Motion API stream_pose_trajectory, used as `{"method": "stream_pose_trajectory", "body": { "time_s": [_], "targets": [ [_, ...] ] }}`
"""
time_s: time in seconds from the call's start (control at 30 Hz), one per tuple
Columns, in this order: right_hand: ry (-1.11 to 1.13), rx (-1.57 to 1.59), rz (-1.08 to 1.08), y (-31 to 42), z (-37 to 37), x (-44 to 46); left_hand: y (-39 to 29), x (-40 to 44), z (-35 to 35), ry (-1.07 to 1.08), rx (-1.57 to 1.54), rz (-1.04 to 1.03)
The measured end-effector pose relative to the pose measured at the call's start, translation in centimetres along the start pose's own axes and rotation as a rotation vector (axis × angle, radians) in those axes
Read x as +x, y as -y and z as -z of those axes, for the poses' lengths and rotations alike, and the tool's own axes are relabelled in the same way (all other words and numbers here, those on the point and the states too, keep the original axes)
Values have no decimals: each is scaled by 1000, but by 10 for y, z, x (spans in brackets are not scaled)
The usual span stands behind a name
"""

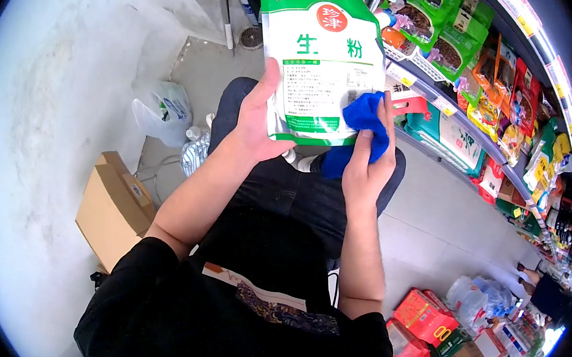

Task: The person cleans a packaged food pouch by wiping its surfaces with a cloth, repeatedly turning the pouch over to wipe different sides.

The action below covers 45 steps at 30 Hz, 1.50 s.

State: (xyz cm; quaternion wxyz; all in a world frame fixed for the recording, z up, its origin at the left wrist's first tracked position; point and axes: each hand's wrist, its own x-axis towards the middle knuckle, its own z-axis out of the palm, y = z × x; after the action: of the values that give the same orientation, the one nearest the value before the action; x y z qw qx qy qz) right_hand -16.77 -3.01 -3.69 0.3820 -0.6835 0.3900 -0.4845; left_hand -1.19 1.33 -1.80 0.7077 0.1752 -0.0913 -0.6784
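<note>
A large green and white bag (322, 48) with printed characters is upright above my lap, its label side toward me. My left hand (259, 110) grips the bag's lower left edge, thumb along the front side. In my right hand (371, 156) is a blue cloth (367, 117), pressed against the bag's lower right edge. Part of the cloth hangs below the bag. The fingers behind the bag are hidden.
Shelves with packaged food (479, 66) run along the right. A cardboard box (114, 207) and a white plastic bag (168, 112) are on the left. Red boxes (424, 316) stand at the lower right. Another person (550, 297) is partly visible at the far right.
</note>
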Motion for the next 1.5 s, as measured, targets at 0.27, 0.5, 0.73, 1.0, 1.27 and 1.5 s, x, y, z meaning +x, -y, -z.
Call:
{"method": "stream_pose_trajectory", "body": {
  "time_s": [0.27,0.5,0.73,1.0,1.27,1.5],
  "targets": [
    [114,-77,-116,29,9,21,-6,-2,0,2,5,31],
    [-105,476,-560,21,18,18,-15,-4,-9,39,93,-9],
    [-379,485,-318,46,25,40,-12,-5,-12,59,107,8],
    [310,-633,361,50,-7,31,-9,1,7,254,-88,57],
    [423,-594,456,24,-2,-11,-17,-6,1,1,66,36],
    [174,-191,109,18,3,9,-10,-4,-3,74,0,40]
  ]
}}
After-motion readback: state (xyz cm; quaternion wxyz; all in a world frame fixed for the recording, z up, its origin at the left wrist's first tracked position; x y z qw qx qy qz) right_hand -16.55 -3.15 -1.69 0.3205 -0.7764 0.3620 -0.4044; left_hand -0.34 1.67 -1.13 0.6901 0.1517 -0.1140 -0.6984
